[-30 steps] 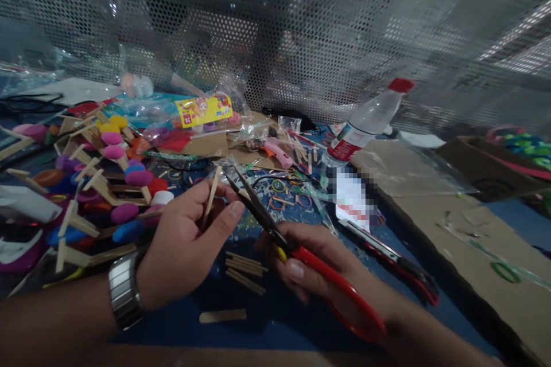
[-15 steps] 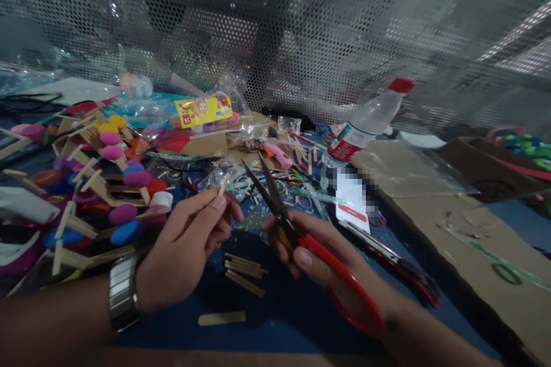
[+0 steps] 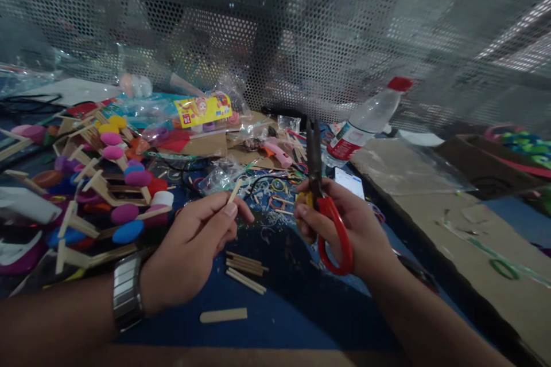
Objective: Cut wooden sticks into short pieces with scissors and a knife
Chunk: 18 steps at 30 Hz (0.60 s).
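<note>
My left hand (image 3: 189,258) pinches a thin wooden stick (image 3: 235,190) between thumb and fingers, its end pointing up. In my right hand (image 3: 344,223) are red-handled scissors (image 3: 333,241), fingers wrapped around the handles and the dark blades upright and nearly closed. The scissors are apart from the stick. Below my left hand several thin wooden strips (image 3: 245,272) lie in a small group on the blue table surface (image 3: 310,321). Closer to me rests a craft stick (image 3: 224,315) with one rounded end and one straight end.
Wooden pieces with colourful round lumps (image 3: 124,215) crowd the left side. A plastic bottle with a red cap (image 3: 359,120) leans at the back right, near a phone (image 3: 349,182). A box cutter (image 3: 415,272) lies partly behind my right arm. Cardboard (image 3: 447,246) covers the right side.
My right hand has moved right, away from the left hand, turning the scissors from leaning left to upright. Their blades have drawn together. My left hand shifted slightly right with the stick.
</note>
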Each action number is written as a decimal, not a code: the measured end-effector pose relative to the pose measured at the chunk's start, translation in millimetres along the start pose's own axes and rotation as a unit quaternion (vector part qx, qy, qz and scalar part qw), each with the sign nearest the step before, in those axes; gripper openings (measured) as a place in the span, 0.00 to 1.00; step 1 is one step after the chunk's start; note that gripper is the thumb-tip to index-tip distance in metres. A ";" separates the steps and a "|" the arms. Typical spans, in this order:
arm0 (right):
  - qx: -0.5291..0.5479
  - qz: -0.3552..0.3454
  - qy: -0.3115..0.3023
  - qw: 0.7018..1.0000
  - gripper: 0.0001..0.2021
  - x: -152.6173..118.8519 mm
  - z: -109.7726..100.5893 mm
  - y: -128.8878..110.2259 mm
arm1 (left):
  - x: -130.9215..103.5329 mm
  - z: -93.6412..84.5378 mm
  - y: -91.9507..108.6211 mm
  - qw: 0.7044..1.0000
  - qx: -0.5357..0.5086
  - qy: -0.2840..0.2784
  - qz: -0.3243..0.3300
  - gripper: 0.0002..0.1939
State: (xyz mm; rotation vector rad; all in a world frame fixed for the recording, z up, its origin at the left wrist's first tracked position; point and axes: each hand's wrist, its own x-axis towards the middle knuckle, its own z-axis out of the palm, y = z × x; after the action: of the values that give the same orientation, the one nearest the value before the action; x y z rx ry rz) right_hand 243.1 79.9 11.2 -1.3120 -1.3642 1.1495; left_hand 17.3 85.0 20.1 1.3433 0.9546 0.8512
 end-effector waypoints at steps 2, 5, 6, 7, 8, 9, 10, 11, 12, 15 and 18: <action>-0.092 -0.021 0.036 0.995 0.21 5.1 -5.7 3.4 | 0.5 -0.3 -0.5 1.000 -0.006 0.001 -0.001 0.15; -0.259 -0.062 0.074 0.961 0.19 11.7 -13.6 13.5 | 1.2 -0.6 0.1 1.000 -0.009 0.016 -0.009 0.14; -0.306 -0.065 0.070 0.947 0.19 13.4 -15.3 17.0 | 1.4 -0.7 0.6 1.000 -0.010 0.020 -0.011 0.14; -0.333 -0.064 0.062 0.939 0.19 14.9 -16.3 20.0 | 1.6 -0.8 1.2 1.000 -0.011 0.021 -0.012 0.14; -0.353 -0.061 0.054 0.932 0.19 16.2 -16.5 22.1 | 1.8 -0.9 1.8 1.000 -0.013 0.022 -0.012 0.14; -0.366 -0.059 0.046 0.928 0.19 17.1 -16.0 23.3 | 2.1 -0.9 2.4 1.000 -0.015 0.022 -0.013 0.14; -0.375 -0.058 0.042 0.924 0.19 17.8 -14.9 23.4 | 2.4 -1.0 2.9 0.999 -0.016 0.024 -0.013 0.14; -0.387 -0.057 0.040 0.919 0.18 18.3 -13.4 22.8 | 2.7 -1.0 3.3 0.999 -0.017 0.027 -0.013 0.14; -0.399 -0.056 0.040 0.915 0.18 18.7 -11.7 21.7 | 3.1 -0.9 3.5 0.999 -0.017 0.030 -0.013 0.14; -0.421 -0.054 0.043 0.905 0.17 19.4 -7.3 18.6 | 4.3 -0.3 3.9 0.999 -0.015 0.037 -0.010 0.14; -0.423 -0.055 0.048 0.903 0.16 20.1 -6.3 18.6 | 4.8 0.2 3.7 0.999 -0.013 0.039 -0.013 0.14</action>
State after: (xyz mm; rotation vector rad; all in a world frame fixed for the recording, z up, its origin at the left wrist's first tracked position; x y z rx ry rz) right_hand 251.7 100.4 -6.0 -1.8137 -1.9283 0.3756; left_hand 19.6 89.6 23.4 1.2805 1.0158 0.8997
